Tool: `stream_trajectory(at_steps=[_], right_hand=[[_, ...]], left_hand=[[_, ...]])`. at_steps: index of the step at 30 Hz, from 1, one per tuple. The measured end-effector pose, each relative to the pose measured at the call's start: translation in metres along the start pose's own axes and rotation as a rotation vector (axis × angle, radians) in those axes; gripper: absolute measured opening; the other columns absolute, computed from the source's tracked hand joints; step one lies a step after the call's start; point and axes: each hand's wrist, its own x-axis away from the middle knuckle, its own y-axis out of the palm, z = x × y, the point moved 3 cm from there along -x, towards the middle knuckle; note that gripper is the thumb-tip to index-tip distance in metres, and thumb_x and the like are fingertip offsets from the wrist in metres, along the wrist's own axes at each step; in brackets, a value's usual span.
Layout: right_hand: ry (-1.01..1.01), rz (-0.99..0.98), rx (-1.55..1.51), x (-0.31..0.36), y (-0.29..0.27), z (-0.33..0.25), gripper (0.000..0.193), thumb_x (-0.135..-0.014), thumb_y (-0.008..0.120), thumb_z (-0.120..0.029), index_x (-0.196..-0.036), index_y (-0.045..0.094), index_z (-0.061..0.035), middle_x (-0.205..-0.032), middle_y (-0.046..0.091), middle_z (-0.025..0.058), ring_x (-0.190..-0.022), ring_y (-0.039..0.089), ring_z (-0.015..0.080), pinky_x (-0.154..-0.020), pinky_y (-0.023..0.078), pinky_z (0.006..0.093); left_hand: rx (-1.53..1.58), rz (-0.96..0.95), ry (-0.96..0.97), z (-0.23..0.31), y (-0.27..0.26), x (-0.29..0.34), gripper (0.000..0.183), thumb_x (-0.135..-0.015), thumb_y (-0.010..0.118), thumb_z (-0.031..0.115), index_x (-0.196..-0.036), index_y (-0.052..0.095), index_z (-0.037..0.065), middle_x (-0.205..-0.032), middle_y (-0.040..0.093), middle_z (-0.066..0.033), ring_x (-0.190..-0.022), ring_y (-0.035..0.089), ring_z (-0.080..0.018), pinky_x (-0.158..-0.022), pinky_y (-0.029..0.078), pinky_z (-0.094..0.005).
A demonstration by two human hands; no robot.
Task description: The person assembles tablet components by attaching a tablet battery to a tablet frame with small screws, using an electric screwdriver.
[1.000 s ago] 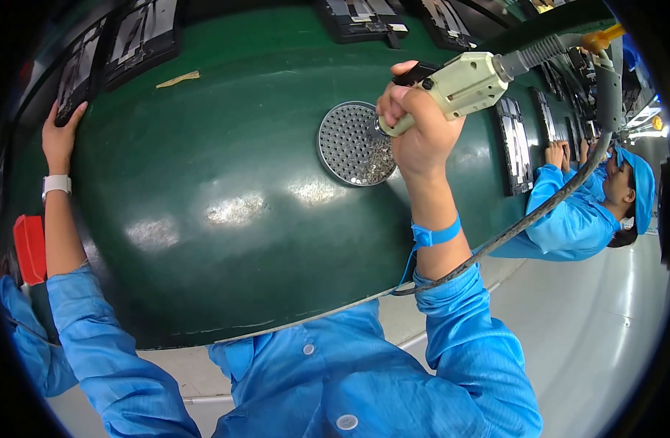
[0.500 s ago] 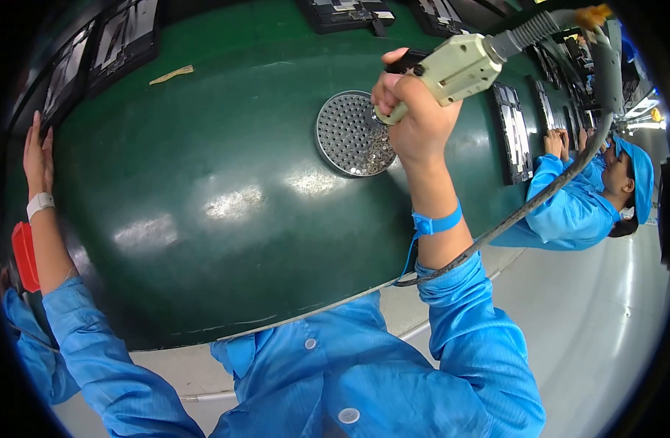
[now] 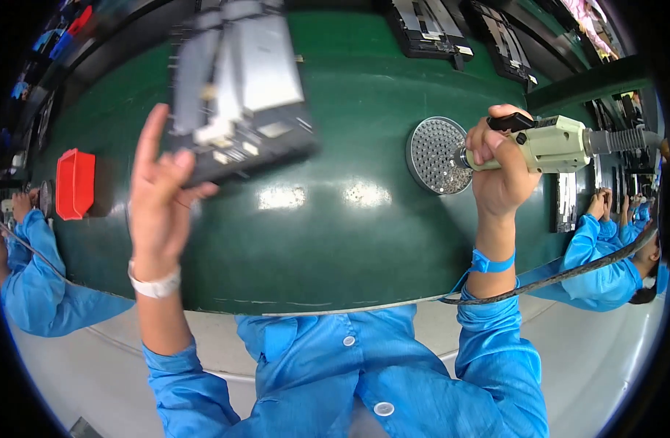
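Holding one driver (image 3: pixel 557 144), right grip (image 3: pixel 504 164); one panel (image 3: pixel 241 98) at left grip (image 3: pixel 162 201).

White glare spots the green tabletop (image 3: pixel 335 248), motion blurs the black-framed device (image 3: pixel 251 91), and fisheye edges darken.

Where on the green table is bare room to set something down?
The widest bare patch of table is bordered by the left hand, black unit, perforated dish and near edge. A narrower one separates the red tray from that hand. Crowded: far right, with other black units, and around the right hand and power tool.
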Motion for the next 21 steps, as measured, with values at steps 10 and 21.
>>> stream_trajectory(at_steps=[10, 21], right_hand=[[0.028, 0.002, 0.1, 0.007, 0.016, -0.004, 0.029, -0.081, 0.056, -0.004, -0.108, 0.058, 0.0069, -0.063, 0.048, 0.0063, -0.055, 0.044, 0.0142, -0.058, 0.041, 0.0322], [0.056, -0.077, -0.068, 0.014, 0.024, -0.005, 0.026, -0.078, 0.058, 0.007, -0.104, 0.062, 0.0068, -0.074, 0.061, 0.0087, -0.057, 0.055, 0.0129, -0.051, 0.044, 0.0255]], left_hand=[[-0.83, -0.043, 0.143, -0.033, 0.073, 0.03, 0.052, -0.085, 0.074, 0.008, -0.133, 0.055, 0.003, -0.1, 0.066, -0.0099, -0.087, 0.067, -0.0215, -0.064, 0.055, -0.0327], [-1.096, -0.381, 0.91, -0.063, 0.143, 0.028, 0.022, -0.071, 0.077, 0.009, -0.091, 0.071, 0.005, -0.1, 0.064, -0.004, -0.087, 0.058, -0.0232, -0.073, 0.049, -0.0361]])
